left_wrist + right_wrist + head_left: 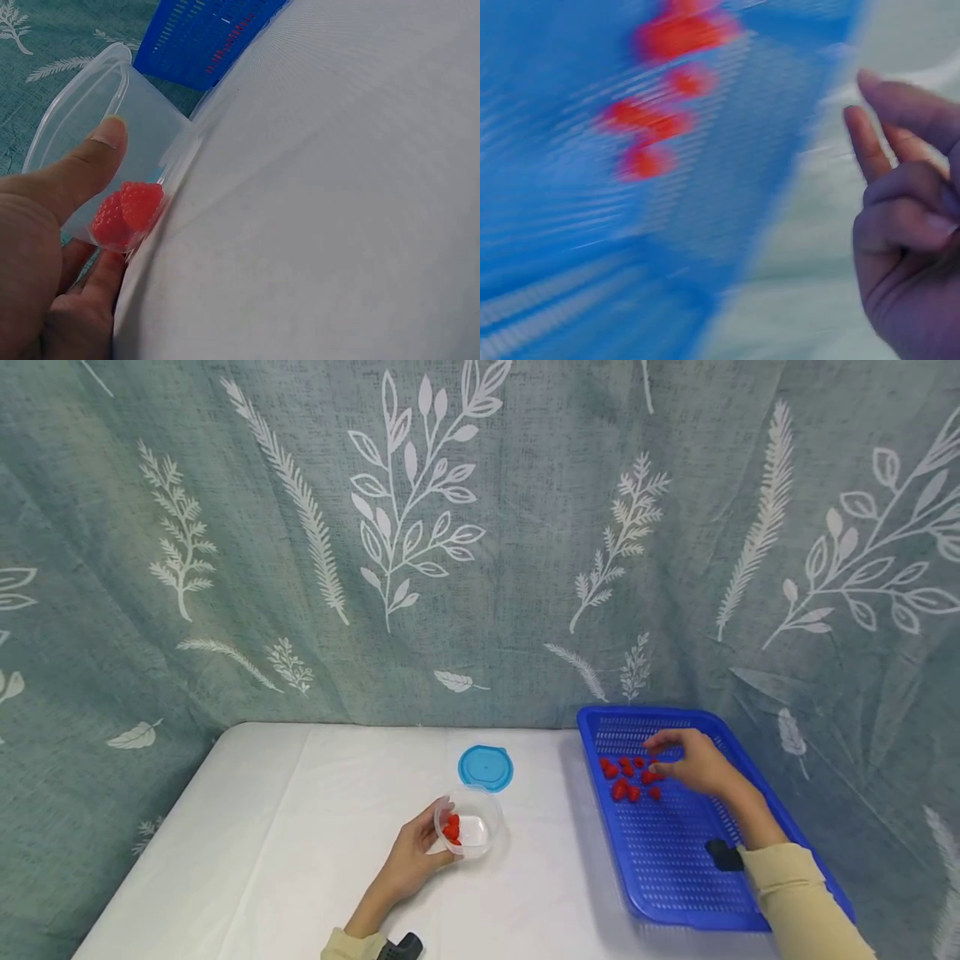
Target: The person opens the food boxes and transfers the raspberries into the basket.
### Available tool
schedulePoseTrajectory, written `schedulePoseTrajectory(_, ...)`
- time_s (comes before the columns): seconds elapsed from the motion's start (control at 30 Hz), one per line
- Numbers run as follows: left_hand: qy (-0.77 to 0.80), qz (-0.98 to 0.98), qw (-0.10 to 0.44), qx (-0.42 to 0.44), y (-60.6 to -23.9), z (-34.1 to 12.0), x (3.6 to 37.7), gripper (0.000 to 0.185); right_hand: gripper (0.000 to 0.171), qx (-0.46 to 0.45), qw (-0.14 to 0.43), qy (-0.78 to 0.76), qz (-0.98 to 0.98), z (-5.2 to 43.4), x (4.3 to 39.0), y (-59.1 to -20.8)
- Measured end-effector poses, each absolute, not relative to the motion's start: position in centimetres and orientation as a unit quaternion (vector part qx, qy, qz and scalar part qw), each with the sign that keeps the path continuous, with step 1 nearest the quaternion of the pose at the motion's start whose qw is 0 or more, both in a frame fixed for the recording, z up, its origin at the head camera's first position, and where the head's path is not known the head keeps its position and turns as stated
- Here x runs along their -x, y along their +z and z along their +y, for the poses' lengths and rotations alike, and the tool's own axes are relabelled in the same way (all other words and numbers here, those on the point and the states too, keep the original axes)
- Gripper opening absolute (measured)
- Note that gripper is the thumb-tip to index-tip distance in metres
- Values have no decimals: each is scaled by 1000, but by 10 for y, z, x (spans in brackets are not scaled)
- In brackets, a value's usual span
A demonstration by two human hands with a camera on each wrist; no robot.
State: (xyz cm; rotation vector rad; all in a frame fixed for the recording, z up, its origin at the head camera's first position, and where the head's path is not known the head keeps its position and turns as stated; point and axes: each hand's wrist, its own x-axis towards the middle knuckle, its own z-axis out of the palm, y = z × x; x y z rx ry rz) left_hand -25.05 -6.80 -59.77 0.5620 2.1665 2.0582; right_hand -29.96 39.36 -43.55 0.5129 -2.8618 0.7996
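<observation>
My left hand (411,860) grips a clear plastic container (497,823) from its left side, over the white table. Its thumb lies along the outer wall in the left wrist view, with the other fingers beneath and behind. A few red raspberries (142,206) sit together inside at the bottom. On the right, my right hand (697,764) hovers over the blue basket (675,868), thumb and forefinger apart beside the raspberries (619,789) there. The right wrist view is blurred; no raspberry shows between the fingers (907,97).
A round blue lid (485,767) lies on the white-covered table (300,827), just behind the container. The basket has raised perforated walls and stands along the table's right side. A green leaf-patterned cloth (525,568) hangs behind the table.
</observation>
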Motion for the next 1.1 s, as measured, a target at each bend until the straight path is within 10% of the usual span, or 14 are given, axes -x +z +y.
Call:
schedulePoseTrajectory(0.33, 679, 709, 54, -184, -596, -66, 249, 90, 20, -145, 117, 291, -938, 279, 222, -376)
schedulePoseTrajectory(1.1, 681, 702, 45, -203, -599, -67, 252, 90, 14, -128, 11, 432, -893, 129, 226, -526)
